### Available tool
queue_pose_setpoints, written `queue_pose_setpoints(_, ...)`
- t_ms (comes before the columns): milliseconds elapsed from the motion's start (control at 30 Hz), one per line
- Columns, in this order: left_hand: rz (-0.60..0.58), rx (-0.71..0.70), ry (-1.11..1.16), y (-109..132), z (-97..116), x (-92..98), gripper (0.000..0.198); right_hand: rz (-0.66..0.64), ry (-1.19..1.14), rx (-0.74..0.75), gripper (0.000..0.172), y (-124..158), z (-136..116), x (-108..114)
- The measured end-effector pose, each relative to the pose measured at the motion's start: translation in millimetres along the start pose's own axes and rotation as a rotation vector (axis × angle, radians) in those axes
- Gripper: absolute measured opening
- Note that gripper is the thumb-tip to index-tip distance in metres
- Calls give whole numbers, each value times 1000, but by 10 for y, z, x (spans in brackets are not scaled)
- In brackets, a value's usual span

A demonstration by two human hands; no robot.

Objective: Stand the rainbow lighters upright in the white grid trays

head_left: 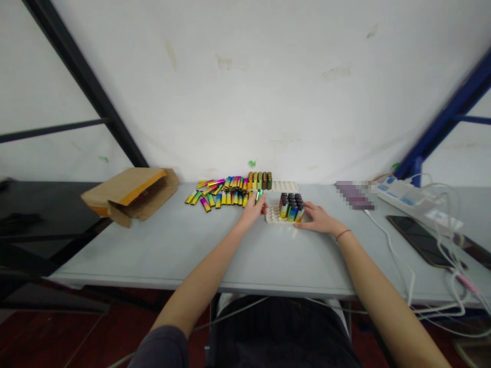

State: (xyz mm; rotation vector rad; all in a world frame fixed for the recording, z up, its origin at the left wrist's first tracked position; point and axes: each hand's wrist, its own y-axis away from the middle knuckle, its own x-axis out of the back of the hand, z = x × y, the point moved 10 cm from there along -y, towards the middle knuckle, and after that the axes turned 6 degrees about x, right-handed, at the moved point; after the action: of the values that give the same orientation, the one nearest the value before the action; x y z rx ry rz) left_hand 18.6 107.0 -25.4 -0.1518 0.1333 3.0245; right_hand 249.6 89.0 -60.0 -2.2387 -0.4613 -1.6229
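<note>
My left hand (253,208) is closed on a shiny green lighter sleeve (260,194), held upright just left of a white holed tray (273,215). Several lighters with black tops (292,206) and rainbow-coloured bodies stand in the tray's right part; holes show at its left. My right hand (319,219) grips the tray's right end, thumb at the front corner and fingers beside the lighters. Beyond my left hand lies a heap of shiny rainbow-coloured sleeves (218,197). Behind it, several gold and dark sleeves (260,180) stand upright in rows by a second white holed tray (285,186).
An opened brown cardboard box (130,191) lies at the table's left. On the right are a purple-looking phone (353,195), a black phone (420,237) and a white power strip (418,204) with tangled white cables (456,266). A white wall (245,102) closes off the back.
</note>
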Motion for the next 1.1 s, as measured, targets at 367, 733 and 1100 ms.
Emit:
queue_pose_setpoints(367,-69,339,320,45,-173,-83,50,4,9,-5,88,-2,7,1)
queue_pose_setpoints(733,-81,300,407,76,-96,-91,45,-1,-10,4,88,7,-2,0)
queue_pose_setpoints(1100,36,261,469,128,-50,-22,45,-4,-12,10,86,-1,5,-8)
